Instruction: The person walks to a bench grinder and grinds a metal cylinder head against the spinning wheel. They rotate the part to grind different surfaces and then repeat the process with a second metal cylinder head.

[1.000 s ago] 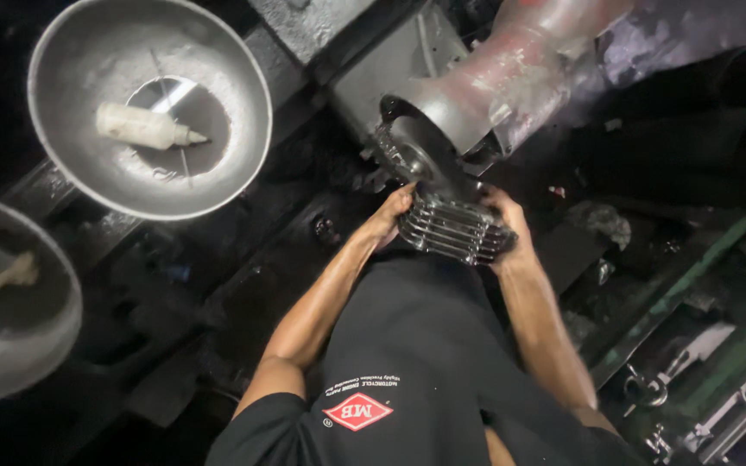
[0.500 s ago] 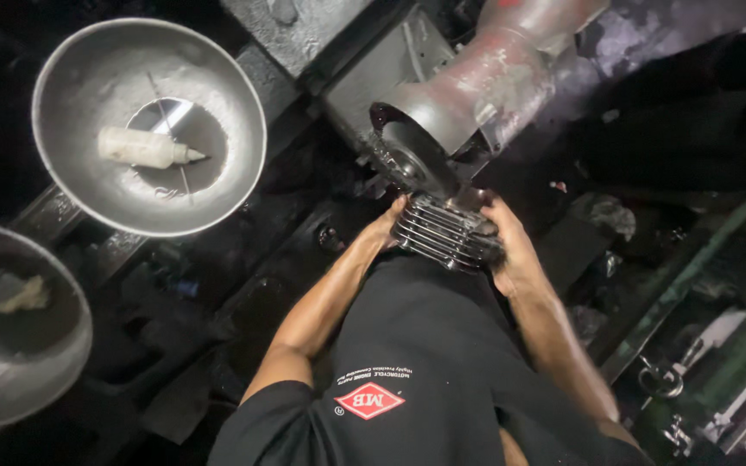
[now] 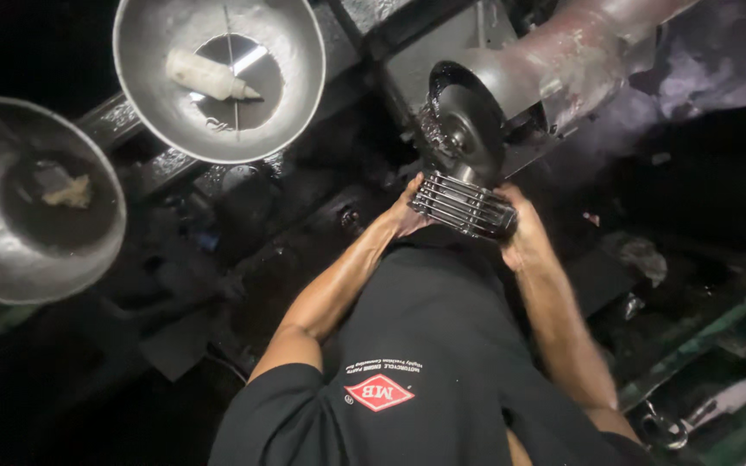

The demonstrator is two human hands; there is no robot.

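Two big metal bowls (image 3: 218,82) (image 3: 32,203) upper left, one holding a pale tapered bottle (image 3: 209,76), the other a small yellowish lump (image 3: 69,192). Grimy machine (image 3: 528,82) top centre with a round dark disc (image 3: 470,129) facing down. Finned metal cylinder (image 3: 464,205) pressed just below the disc, clamped between both hands. Left hand (image 3: 403,214) wrapped on its left end, right hand (image 3: 524,233) on its right. Looks heavy, rigid, oily, likely slippery; best gripped at the two ends, palms against the fins.
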